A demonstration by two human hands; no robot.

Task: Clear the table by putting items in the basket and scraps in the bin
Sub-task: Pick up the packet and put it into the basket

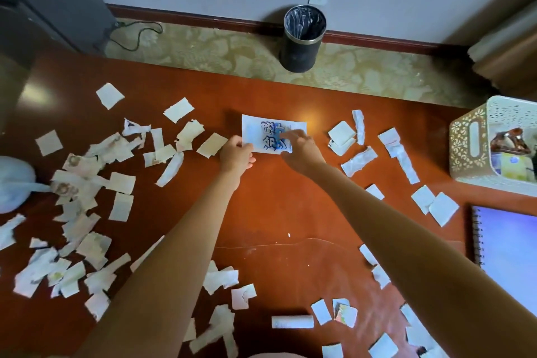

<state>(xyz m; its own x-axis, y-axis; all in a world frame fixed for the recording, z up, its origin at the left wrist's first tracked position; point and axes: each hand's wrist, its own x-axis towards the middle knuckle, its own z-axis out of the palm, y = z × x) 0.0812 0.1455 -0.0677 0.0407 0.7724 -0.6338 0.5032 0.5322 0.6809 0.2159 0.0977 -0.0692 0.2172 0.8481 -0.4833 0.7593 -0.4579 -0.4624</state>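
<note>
Littering the near part of the reddish-brown surface [276, 212], torn paper scraps [94, 245] lie thick on the left and thinner on the right. A spiral-bound notebook [511, 241] lies flat at the right edge. Two bare forearms reach forward from the bottom of the view, over a mostly bare strip between the scraps.

Further out, both hands meet at a white packet [261, 128] with blue print, which lies flat near the middle of the surface. The left hand [236, 155] has a closed grip on the packet's near left corner, thumb on top and fingers curled below it. The right hand [300, 150] has an open grip: its fingers lie fairly straight on the printed face at the packet's right side. I cannot tell if its thumb reaches under the edge.

More scraps lie on both sides of the packet. A white bag [14, 180] sits at the left edge. At the far right stands a white perforated basket [467, 142] with a few items inside.

Beyond the far edge, a dark round bin [302, 43] with a plastic liner stands on the patterned floor [218, 46] against the wall.
</note>
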